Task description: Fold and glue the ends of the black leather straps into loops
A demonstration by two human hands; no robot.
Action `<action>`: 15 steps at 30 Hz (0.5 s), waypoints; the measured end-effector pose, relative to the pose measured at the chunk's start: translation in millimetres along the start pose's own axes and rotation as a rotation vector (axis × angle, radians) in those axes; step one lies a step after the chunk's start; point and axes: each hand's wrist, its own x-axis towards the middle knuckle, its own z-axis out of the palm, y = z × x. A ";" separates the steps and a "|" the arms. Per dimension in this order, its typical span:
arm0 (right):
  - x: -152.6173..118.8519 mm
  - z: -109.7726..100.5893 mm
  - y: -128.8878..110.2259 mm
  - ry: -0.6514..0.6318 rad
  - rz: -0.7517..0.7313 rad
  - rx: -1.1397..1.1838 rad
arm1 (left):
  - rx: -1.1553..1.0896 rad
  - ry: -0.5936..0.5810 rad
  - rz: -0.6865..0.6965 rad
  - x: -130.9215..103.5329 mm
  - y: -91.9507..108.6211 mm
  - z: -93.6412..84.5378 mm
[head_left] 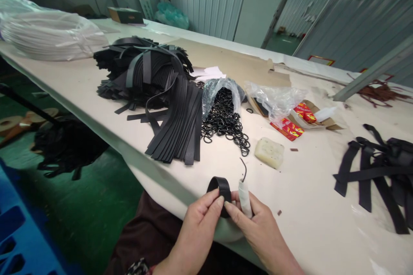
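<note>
A black strap (220, 183), bent round into a loop, is pinched between the thumb and fingers of my left hand (200, 222). My right hand (258, 227) presses its thumb against the same loop from the other side. Tucked in that hand's fingers is a tool with a white-wrapped handle (244, 199) and a thin, dark, curved tip pointing up. Just beyond the hands lies a yellowish, wax-like block (269, 153). Black D-shaped rings (222, 114) spill from a clear plastic bag behind it. Black straps (177, 131) lie fanned out to the left.
Farther left, a big pile of black straps (142, 68) and a wrapped white coil (53, 34) occupy the table (306, 223). More black straps (371, 176) lie at right. Red packets (288, 129) sit by an open carton. A metal post (371, 71) slants upward at right.
</note>
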 end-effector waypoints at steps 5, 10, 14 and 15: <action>-0.7 0.6 3.7 0.057 -0.018 0.005 | -0.287 -0.181 -0.080 -1.3 1.6 -1.4; -2.1 0.1 6.7 0.197 -0.081 -0.107 | -0.249 -0.135 -0.075 1.3 0.4 -4.2; -0.9 -0.6 10.1 0.255 -0.299 -0.238 | -0.170 -0.103 -0.051 3.5 2.3 -2.6; -0.3 -0.8 10.9 0.263 -0.349 -0.265 | -0.167 -0.103 -0.055 3.9 3.0 -2.0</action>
